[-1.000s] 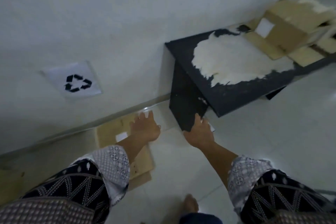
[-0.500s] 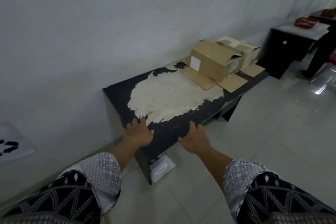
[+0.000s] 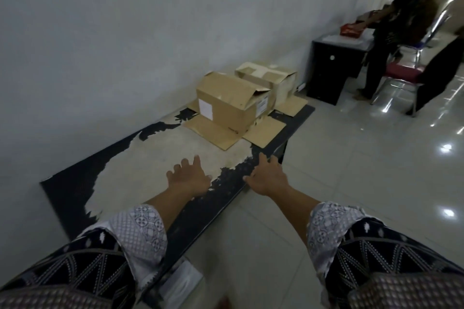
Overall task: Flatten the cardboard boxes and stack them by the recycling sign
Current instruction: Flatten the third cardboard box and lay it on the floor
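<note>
A brown cardboard box stands upside down on the far part of a low black table, its flaps spread flat around it. Behind it sits a paler cardboard box, also with flaps out. My left hand hovers over the worn white patch of the table top, fingers spread, holding nothing. My right hand is at the table's front edge, fingers apart, also holding nothing. Both hands are well short of the boxes. The recycling sign is out of view.
The table runs along a white wall. A black cabinet stands beyond the boxes, with a red packet on top. A person in dark clothes and a red-seated chair are at the far right. Glossy tiled floor lies to the right.
The view has swung up and right from the floor and the recycling sign to the table. My hands left the flattened cardboard on the floor and now reach forward over the table toward the boxes.
</note>
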Action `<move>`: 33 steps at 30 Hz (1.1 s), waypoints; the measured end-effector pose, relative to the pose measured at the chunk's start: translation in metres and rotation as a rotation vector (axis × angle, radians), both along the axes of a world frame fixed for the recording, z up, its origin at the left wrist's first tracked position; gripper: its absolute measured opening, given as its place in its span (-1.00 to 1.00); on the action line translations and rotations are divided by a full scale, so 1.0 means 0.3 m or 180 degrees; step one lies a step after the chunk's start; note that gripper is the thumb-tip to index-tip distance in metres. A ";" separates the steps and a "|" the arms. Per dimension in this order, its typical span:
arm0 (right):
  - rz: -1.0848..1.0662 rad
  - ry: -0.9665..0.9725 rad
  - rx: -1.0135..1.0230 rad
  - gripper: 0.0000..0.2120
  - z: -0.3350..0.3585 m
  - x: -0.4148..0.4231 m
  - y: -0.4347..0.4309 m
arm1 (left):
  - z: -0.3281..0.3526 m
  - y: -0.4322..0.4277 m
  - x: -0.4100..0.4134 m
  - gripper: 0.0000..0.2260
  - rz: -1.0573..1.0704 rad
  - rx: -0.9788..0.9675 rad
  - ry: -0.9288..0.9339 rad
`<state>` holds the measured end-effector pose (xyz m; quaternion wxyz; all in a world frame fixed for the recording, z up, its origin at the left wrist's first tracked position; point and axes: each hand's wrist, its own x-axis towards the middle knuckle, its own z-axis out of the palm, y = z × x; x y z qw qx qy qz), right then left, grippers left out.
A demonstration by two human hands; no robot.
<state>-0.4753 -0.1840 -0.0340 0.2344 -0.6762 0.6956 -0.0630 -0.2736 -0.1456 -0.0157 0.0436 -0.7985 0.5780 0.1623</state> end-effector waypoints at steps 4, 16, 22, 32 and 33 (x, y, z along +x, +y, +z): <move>-0.0158 0.0116 0.0045 -0.09 -0.025 -0.093 -0.245 | -0.034 -0.280 -0.079 -0.29 -0.0079 0.0030 0.0055; -0.0195 0.0077 -0.0060 -0.09 0.047 -0.301 -0.963 | -0.004 -0.941 -0.219 -0.34 -0.0051 -0.0332 0.0152; 0.0404 -0.0108 -0.0172 -0.10 0.060 -0.286 -1.362 | 0.011 -1.220 -0.223 -0.27 0.0478 -0.0508 0.0294; 0.1397 0.0014 -0.0231 -0.11 0.105 -0.179 -1.764 | 0.033 -1.424 -0.240 -0.32 0.1485 -0.0546 0.0306; 0.1431 0.0015 -0.0213 -0.11 0.103 -0.166 -1.777 | 0.026 -1.434 -0.235 -0.32 0.1519 -0.0528 0.0329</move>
